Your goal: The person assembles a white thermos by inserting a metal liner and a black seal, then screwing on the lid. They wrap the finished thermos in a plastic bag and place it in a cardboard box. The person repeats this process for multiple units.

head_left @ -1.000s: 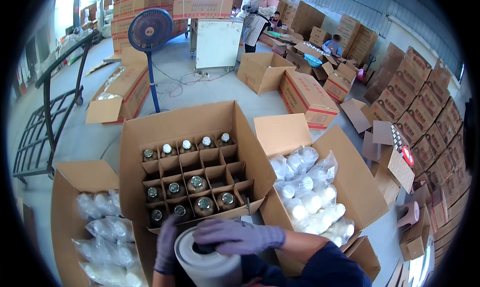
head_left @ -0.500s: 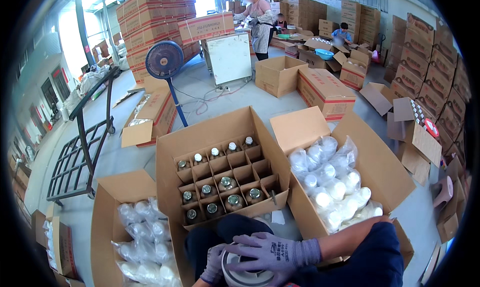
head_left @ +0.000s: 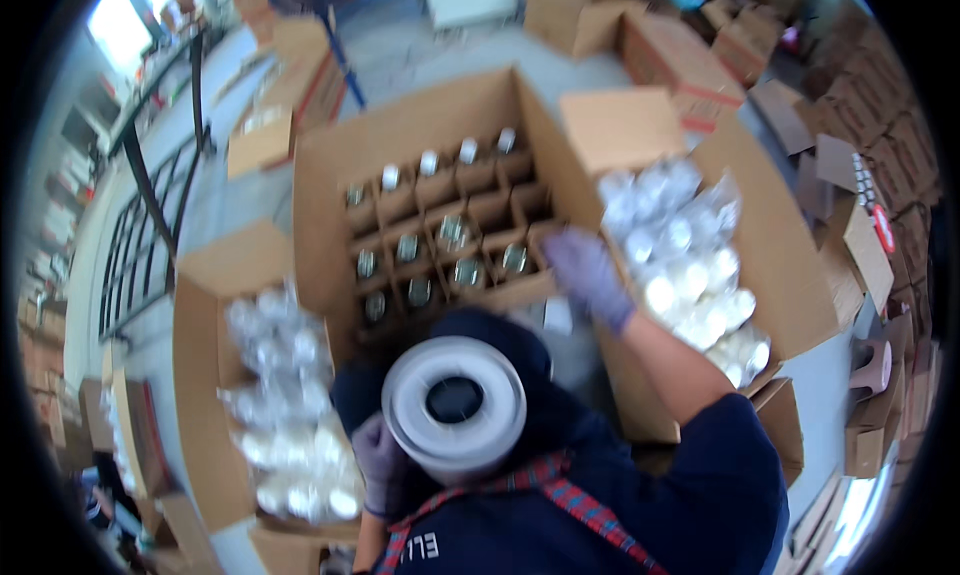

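A grey-white cylinder (head_left: pixel 455 360) with a ringed top and a dark round hole in its middle sits against my lap. My left hand (head_left: pixel 380 465), in a light purple glove, is curled against its left side. My right hand (head_left: pixel 590 275), gloved the same, stretches to the right front corner of a divided cardboard box (head_left: pixel 420 115); motion smears its fingers, and nothing in them can be made out. In the box's cells stand several bottles (head_left: pixel 452 232), some with silvery tops and some with white ones; a few cells on the right hold none.
An open carton (head_left: pixel 780 275) of plastic-wrapped white items stands on the right, and a similar carton (head_left: pixel 210 405) on the left. Beyond are a black metal trolley (head_left: pixel 150 225), a blue fan stand (head_left: pixel 345 60) and further cartons (head_left: pixel 680 60).
My right hand has left the cylinder's top and moved up and forward to the divided box. My left hand stays at the cylinder, now more exposed. The view has tilted down.
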Demonstrator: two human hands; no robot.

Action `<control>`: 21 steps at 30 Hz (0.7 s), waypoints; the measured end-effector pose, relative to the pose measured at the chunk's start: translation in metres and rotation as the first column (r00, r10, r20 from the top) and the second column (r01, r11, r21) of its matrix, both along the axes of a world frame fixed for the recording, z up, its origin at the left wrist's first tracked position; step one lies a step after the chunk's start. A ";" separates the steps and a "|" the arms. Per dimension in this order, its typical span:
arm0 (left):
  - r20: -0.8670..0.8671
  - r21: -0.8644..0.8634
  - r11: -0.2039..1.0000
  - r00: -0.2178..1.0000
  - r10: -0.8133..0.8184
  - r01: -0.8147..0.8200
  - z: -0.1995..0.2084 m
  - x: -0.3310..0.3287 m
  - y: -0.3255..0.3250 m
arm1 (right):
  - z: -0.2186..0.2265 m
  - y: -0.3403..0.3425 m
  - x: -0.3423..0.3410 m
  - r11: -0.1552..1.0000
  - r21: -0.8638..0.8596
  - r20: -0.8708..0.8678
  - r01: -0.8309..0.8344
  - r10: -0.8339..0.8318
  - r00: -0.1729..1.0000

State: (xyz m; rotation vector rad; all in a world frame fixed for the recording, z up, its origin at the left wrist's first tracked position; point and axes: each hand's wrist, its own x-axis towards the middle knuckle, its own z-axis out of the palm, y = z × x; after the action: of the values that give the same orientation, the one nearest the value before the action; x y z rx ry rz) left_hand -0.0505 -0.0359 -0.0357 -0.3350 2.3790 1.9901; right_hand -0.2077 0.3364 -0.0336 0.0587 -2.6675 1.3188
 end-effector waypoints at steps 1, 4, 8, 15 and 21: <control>0.018 -0.021 0.997 0.997 0.072 -0.071 0.004 0.004 0.000 | -0.026 0.019 -0.020 0.984 0.022 0.163 0.176 -0.177 0.971; 0.018 -0.038 0.981 0.981 0.192 -0.191 -0.011 -0.001 0.000 | -0.161 0.053 -0.071 0.858 0.490 0.441 0.155 -0.397 0.805; 0.044 -0.099 0.968 0.971 0.236 -0.230 -0.004 0.007 -0.006 | -0.197 0.016 -0.109 0.744 0.668 0.552 -0.002 -0.494 0.672; -0.010 0.041 0.983 0.984 -0.178 0.178 -0.001 -0.036 0.000 | -0.082 0.033 -0.032 0.691 -0.610 0.497 0.388 -0.048 0.867; 0.045 0.278 0.610 0.625 -0.779 0.742 -0.014 -0.095 0.012 | 0.141 -0.034 0.075 0.575 0.405 -0.410 -0.711 0.809 0.421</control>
State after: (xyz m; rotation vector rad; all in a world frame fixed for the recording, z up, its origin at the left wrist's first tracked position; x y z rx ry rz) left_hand -0.1458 -0.0237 -0.0493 0.4606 1.6836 1.6690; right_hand -0.1323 0.3023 0.1075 1.6190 -2.1935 0.9502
